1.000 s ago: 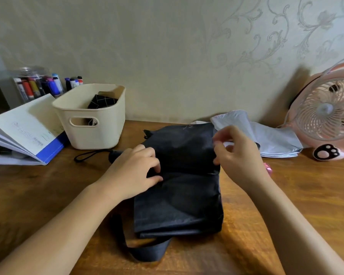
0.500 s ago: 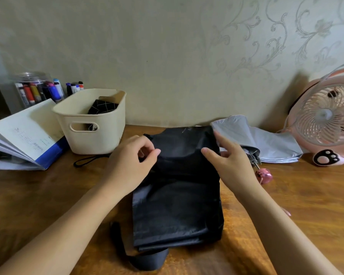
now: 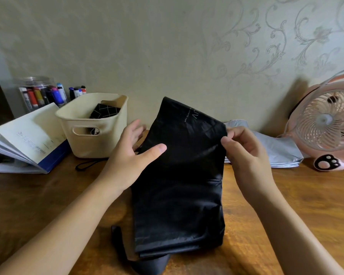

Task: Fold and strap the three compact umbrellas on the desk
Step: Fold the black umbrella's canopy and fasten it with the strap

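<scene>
The black umbrella [image 3: 177, 195], far end lifted off the wooden desk [image 3: 28, 195], hangs from both hands: the right hand [image 3: 246, 153] pinches its upper corner, and the left hand [image 3: 135, 147] grips the other edge, thumb in front. Slack in either grip could let the slick pleats (loose-looking) slide crooked. Patterned wallpaper rises behind.
</scene>
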